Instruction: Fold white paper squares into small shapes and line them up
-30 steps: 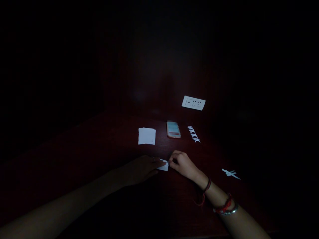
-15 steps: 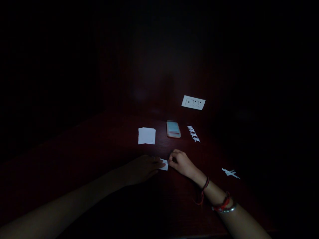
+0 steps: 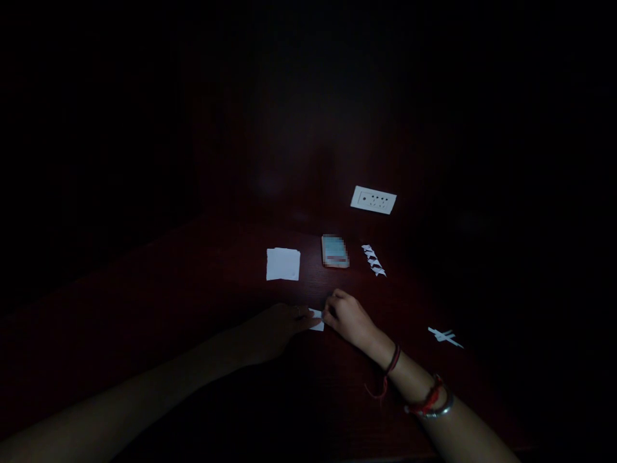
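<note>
A small piece of white paper (image 3: 317, 326) lies on the dark table, partly covered by my hands. My left hand (image 3: 277, 328) rests over its left side, with the fingers stretched out flat on it and slightly apart. At its right edge, my right hand (image 3: 349, 318) is closed in a pinch, thumb against curled fingers. The paper's pinched edge is hidden behind those fingertips. Beyond my left hand sits a stack of white paper squares (image 3: 283, 264).
A phone (image 3: 335, 251) with a lit, blurred screen lies past my hands. To its right is a zigzag row of folded paper pieces (image 3: 374, 260). Loose paper strips (image 3: 445, 336) lie farther right. A white socket panel (image 3: 373, 200) is on the back wall. The surroundings are very dark.
My right hand has shifted slightly left over the paper's right edge, so less of the paper shows. My left hand stays nearly in place. The other things look the same.
</note>
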The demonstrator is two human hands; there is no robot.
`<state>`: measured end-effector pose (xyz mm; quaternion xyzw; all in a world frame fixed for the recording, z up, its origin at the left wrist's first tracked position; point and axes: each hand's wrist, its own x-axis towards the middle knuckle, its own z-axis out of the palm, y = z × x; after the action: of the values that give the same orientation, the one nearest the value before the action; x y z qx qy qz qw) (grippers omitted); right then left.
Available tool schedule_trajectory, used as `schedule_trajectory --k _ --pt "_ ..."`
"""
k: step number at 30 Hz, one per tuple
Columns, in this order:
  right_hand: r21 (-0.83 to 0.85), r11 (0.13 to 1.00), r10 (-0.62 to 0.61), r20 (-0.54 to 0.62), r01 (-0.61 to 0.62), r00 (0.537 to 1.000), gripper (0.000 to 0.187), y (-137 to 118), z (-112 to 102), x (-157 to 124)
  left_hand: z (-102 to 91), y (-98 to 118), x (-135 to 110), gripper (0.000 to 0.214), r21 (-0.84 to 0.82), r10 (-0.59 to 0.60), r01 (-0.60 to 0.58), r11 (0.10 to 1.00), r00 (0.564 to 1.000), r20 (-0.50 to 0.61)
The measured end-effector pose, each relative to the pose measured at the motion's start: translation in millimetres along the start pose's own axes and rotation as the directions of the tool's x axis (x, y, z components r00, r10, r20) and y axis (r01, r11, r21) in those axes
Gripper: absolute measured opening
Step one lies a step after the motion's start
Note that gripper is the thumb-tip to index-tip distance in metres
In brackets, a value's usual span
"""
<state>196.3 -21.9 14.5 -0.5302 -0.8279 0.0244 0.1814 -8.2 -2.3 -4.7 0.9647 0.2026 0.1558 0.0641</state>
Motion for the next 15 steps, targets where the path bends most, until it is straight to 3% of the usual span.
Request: schedule_trajectory --k 9,15 --pt "0.055 0.998 0.025 -0.014 -0.024 1.000 0.011 0.8 -0.5 0.2 -2.6 0.5 -1.4 0.060 0.028 -0.008 0.008 1.000 1.000 0.002" --pt "0.131 0.991 0.028 -0.099 -0.015 0.995 0.012 5.1 -2.9 2.5 -1.3 -1.3 -2.1 0.061 0.029 -0.005 0.004 1.000 0.999 0.050"
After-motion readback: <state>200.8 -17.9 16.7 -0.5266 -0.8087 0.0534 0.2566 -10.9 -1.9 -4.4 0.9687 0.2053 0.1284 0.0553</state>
